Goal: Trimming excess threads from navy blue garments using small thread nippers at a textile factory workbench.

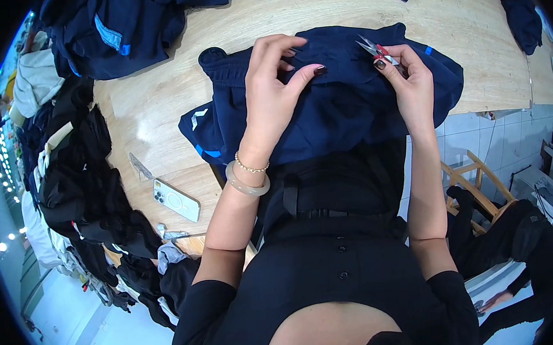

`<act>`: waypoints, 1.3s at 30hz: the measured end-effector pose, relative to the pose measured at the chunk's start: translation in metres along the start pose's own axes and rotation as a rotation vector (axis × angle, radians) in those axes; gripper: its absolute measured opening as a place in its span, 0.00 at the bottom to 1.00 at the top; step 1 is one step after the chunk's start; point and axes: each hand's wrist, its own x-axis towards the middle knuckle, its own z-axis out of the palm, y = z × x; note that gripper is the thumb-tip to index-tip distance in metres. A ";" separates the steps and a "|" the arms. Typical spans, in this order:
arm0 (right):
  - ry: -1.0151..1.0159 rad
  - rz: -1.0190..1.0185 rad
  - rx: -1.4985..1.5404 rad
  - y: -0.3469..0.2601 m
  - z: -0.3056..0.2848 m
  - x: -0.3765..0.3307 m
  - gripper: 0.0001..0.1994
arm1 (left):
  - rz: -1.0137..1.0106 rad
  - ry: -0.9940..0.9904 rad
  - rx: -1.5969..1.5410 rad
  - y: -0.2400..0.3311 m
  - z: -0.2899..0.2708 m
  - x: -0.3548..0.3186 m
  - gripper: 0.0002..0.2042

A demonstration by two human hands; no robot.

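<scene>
A navy blue garment (343,120) with a gathered waistband and bright blue and white trim lies bunched on the table's near edge, in front of my body. Above its middle, my left hand (270,86) curves with thumb and fingers apart; no object shows between them. My right hand (416,82) grips small thread snips (378,53) with red handles. Their pointed blades are spread, aimed up and left over the fabric toward the left hand. Part of the handles is hidden by the fingers.
More navy garments (145,37) are heaped at the far left of the wooden table (222,32). A phone (177,200) lies left of my forearm, near black clothes (78,180) piled along the side. At right stand a wooden stool (482,177) and a person in black (545,250).
</scene>
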 end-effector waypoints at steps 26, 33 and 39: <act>-0.133 -0.515 -0.580 -0.050 0.011 0.001 0.09 | 0.042 -0.096 0.198 0.006 -0.010 0.011 0.04; -0.176 -0.488 -0.574 -0.052 0.011 0.004 0.09 | -0.063 -0.101 0.089 0.014 -0.009 0.013 0.05; -0.160 -0.577 -0.627 -0.051 0.015 0.008 0.10 | -0.087 -0.107 0.043 0.014 -0.010 0.013 0.05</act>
